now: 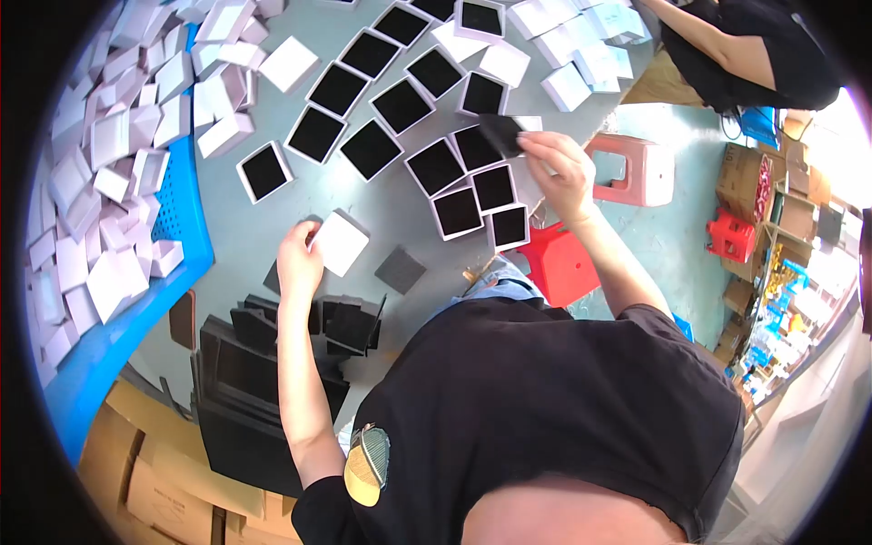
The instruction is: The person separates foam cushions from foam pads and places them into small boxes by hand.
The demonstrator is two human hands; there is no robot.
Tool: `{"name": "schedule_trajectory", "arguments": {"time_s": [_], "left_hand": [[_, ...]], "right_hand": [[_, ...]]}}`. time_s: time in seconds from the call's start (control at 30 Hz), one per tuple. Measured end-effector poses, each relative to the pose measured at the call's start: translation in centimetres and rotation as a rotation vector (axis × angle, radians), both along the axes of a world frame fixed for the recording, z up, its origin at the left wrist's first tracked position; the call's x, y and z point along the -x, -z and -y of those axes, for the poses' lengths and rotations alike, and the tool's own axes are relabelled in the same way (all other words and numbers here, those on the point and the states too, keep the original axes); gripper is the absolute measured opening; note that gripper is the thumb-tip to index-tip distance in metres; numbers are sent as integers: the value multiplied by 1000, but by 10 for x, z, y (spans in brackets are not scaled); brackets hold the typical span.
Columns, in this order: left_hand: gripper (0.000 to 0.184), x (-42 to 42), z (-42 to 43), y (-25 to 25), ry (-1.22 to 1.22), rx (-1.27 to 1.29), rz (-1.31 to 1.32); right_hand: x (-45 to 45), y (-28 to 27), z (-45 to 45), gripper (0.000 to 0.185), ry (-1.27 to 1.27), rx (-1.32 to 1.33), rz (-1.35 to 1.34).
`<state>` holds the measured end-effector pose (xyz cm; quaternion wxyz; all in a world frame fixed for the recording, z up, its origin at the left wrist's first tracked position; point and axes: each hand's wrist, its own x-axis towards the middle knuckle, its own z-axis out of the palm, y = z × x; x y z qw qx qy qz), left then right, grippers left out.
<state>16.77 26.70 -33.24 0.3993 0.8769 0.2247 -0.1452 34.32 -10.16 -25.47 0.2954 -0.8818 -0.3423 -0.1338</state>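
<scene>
My right hand [560, 173] pinches a thin black square pad [501, 134] by its edge, above a white box at the right of a group of boxes. My left hand [300, 259] is closed on the left side of a white box [341, 242] whose plain white face shows. Several open white boxes with black square inserts [404, 106] lie across the grey table [309, 191]. A loose black pad [401, 270] rests on the table near my body. Beside my left forearm are stacks of black pads [350, 322].
A blue crate [186, 218] heaped with white boxes [104, 200] stands at the left. More white boxes [590, 50] lie at the top right, near another person [745, 54]. Red stool [559, 263] and pink stool [640, 171] stand right of the table; cardboard boxes [173, 481] sit lower left.
</scene>
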Motion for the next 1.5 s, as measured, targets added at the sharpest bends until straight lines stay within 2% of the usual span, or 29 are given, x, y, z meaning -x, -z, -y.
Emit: {"name": "schedule_trajectory", "arguments": {"time_s": [0.07, 0.13, 0.23, 0.37, 0.47, 0.57, 0.67, 0.7, 0.8, 0.87, 0.93, 1.0, 1.03, 1.07, 1.13, 1.17, 1.2, 1.27, 1.33, 1.43, 1.5], "left_hand": [[26, -2, 1, 5, 19, 49, -26], [24, -3, 2, 5, -7, 73, -48], [23, -2, 1, 9, -47, 91, -68], [24, 0, -4, 9, -39, 99, -41], [22, -2, -1, 7, -130, 181, -35], [22, -11, 10, -8, -121, 220, 0], [22, -22, 22, -18, -112, 225, 2], [22, -25, 27, -24, -116, 237, 26], [22, -39, 44, -41, -208, 415, 39], [22, -52, 57, -47, -230, 604, -12], [21, -75, 68, -59, -225, 792, -115], [21, -91, 78, -73, -234, 982, -287], [19, -95, 82, -73, -213, 1028, -295], [19, -96, 81, -70, -206, 958, -231], [18, -94, 74, -65, -187, 808, -117], [18, -88, 68, -59, -264, 720, -54], [19, -84, 57, -59, -352, 739, -69], [21, -67, 38, -47, -429, 675, -87], [21, -48, 26, -33, -407, 478, -148], [19, -23, 22, -23, -518, 580, -174], [17, -12, 20, -16, -524, 576, -173]], "right_hand": [[-11, 12, 37, 24, -7, 201, 103], [-17, 36, 55, 24, -63, 275, 120], [-23, 65, 59, 23, -107, 308, 143], [-19, 77, 58, 19, -95, 380, 136], [-23, 78, 55, 15, -86, 466, 39], [-38, 82, 45, 12, -111, 750, -66], [-46, 76, 37, 10, -212, 845, -64], [-47, 71, 38, 14, -223, 900, -136], [-33, 25, 7, 23, -146, 504, -105], [-7, -7, -29, 44, -375, 109, -292], [18, -20, -55, 43, -669, 38, 4], [35, -29, -67, 36, -722, -66, 109], [39, -27, -67, 33, -727, -146, 97], [45, -19, -67, 34, -734, -225, 106], [59, -6, -70, 31, -905, -181, -13], [72, 9, -75, 30, -962, -102, -53], [89, 27, -83, 29, -1012, -19, -87], [115, 69, -94, 22, -882, 161, 119], [127, 115, -95, 17, -951, 176, 14], [120, 117, -90, 17, -1024, 156, 40], [101, 109, -87, 17, -1023, 82, -161]]}}
